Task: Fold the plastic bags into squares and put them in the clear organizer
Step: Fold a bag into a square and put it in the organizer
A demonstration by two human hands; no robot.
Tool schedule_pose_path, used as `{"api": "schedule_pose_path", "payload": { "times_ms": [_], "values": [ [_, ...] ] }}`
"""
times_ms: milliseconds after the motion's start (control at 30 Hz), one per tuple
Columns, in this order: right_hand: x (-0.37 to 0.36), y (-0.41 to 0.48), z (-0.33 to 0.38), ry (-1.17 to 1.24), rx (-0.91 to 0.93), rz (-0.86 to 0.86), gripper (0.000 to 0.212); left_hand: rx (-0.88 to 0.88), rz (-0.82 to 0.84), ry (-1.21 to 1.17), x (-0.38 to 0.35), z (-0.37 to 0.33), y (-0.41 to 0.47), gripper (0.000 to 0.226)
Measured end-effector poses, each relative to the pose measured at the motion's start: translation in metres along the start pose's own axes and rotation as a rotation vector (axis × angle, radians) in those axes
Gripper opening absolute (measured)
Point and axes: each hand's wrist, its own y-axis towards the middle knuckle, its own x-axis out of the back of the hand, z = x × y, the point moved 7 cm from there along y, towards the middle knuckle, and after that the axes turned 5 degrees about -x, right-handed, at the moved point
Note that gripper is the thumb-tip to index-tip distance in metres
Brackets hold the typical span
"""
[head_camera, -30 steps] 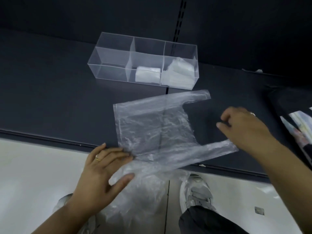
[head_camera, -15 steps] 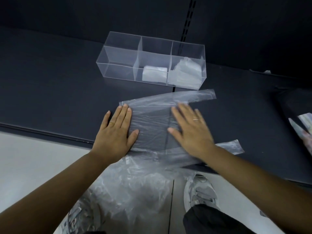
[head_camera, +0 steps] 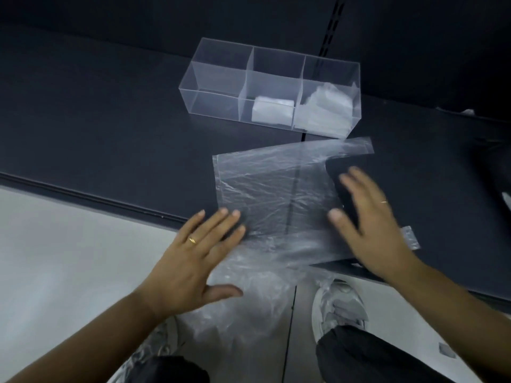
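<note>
A clear plastic bag (head_camera: 272, 189) lies flat on the dark shelf (head_camera: 110, 128), handles pointing right. My left hand (head_camera: 199, 255) rests flat with fingers spread on the bag's near left corner. My right hand (head_camera: 370, 219) is flat and open over the bag's right side, between the two handles, slightly blurred. Behind the bag stands the clear organizer (head_camera: 221, 78) with three compartments: the left one holds nothing, the middle holds a folded bag (head_camera: 272, 113), the right holds folded bags (head_camera: 325, 111).
More loose clear bags (head_camera: 249, 308) hang off the shelf's front edge over the pale floor (head_camera: 69, 258). Two grey shoes (head_camera: 338, 308) stand below. Some printed items (head_camera: 506, 197) lie at the far right of the shelf.
Both hands slid outward and toward me across the bag: the left to the near left corner, the right toward the handles. The view shifted left.
</note>
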Motion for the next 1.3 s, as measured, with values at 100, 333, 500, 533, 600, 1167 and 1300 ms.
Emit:
{"api": "schedule_pose_path", "payload": {
  "times_ms": [100,333,500,533,600,1167,1300],
  "values": [
    [-0.054,-0.039,0.079,-0.055,0.359,0.299,0.087,-0.082,-0.006,0.101,-0.01,-0.02,-0.005,0.064],
    [-0.053,-0.047,0.095,-0.054,0.389,0.029,0.024,-0.001,-0.313,-0.158,0.038,-0.031,0.015,0.021],
    [-0.002,-0.034,0.042,-0.095,0.27,0.086,0.015,0.508,-0.2,-0.613,0.062,0.014,0.007,0.027],
    [0.01,-0.03,0.03,-0.089,0.237,0.12,0.012,0.606,-0.182,-0.717,0.064,0.023,0.003,0.023],
    [0.033,-0.024,0.003,0.062,0.098,0.221,0.013,0.712,-0.16,-0.898,0.064,0.04,-0.001,0.021],
    [0.018,0.08,-0.089,0.331,-0.512,-0.119,0.033,1.0,-0.227,-0.578,0.024,0.155,0.044,0.028],
    [0.02,0.083,-0.083,0.267,-0.526,-0.098,0.028,0.772,-0.427,-0.127,0.056,0.12,0.054,0.016]
  ]
}}
